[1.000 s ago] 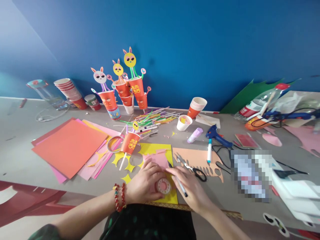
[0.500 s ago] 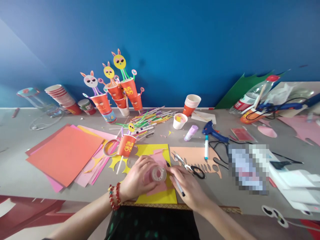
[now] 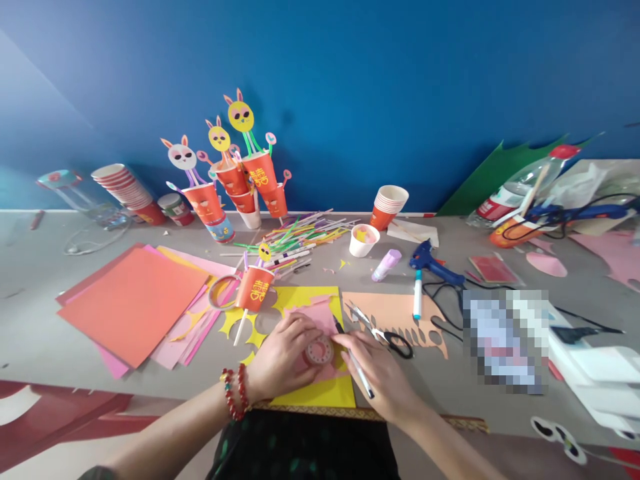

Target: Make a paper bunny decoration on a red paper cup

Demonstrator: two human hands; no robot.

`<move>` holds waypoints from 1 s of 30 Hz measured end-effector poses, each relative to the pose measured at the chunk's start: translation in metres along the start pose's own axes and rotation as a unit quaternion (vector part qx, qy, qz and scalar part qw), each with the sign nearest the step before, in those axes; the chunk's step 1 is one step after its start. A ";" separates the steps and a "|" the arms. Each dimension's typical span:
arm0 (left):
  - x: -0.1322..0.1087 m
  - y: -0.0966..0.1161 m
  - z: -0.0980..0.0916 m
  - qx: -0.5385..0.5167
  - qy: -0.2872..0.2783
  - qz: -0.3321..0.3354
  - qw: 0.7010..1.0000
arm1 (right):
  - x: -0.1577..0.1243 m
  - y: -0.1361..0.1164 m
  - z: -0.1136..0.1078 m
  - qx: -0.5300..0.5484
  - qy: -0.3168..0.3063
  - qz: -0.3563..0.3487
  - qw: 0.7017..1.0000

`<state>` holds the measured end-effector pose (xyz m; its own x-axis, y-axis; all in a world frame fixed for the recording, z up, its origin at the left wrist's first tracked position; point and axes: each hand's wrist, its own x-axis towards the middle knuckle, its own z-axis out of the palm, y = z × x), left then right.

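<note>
My left hand (image 3: 291, 352) curls around a small, clear round plastic piece (image 3: 320, 351) with a dotted rim, pressed against pink paper (image 3: 320, 315). What kind of piece it is I cannot make out. Beneath the pink paper lies a yellow sheet (image 3: 334, 395) at the table's front edge. A white pen with black ends (image 3: 362, 377) is gripped in my right hand (image 3: 376, 371), its tip close to the round piece's right side. Just beyond that hand are scissors (image 3: 373, 325) with black handles, lying on a cut-out orange sheet (image 3: 425, 310).
Left of my hands stand a red paper cup (image 3: 255, 289) on a stick, a tape roll (image 3: 215, 293) and stacked coloured paper (image 3: 134, 307). Behind are rabbit-faced cups (image 3: 205, 200) and loose sticks (image 3: 305, 233). To the right lie a blue glue gun (image 3: 438, 265), its cord and a marker (image 3: 417, 297).
The clear round piece now sits lower and flatter on the pink paper, with my left fingers further over it. My right hand keeps its hold on the pen. The view has shifted slightly.
</note>
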<state>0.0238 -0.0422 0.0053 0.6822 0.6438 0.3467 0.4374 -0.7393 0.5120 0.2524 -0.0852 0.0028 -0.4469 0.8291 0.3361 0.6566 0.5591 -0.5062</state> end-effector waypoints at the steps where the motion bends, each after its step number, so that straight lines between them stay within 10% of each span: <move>1: 0.000 0.000 0.000 -0.001 -0.002 -0.001 1.000 | 0.000 0.000 0.000 0.003 -0.001 0.000 1.000; 30: -0.002 -0.003 0.001 -0.035 -0.011 -0.019 0.999 | 0.005 -0.005 -0.009 0.065 0.033 0.022 0.997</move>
<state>0.0219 -0.0411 0.0023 0.6797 0.6654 0.3087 0.4219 -0.6989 0.5775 0.2525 -0.0839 0.0145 -0.3764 0.8533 0.3608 0.5885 0.5210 -0.6183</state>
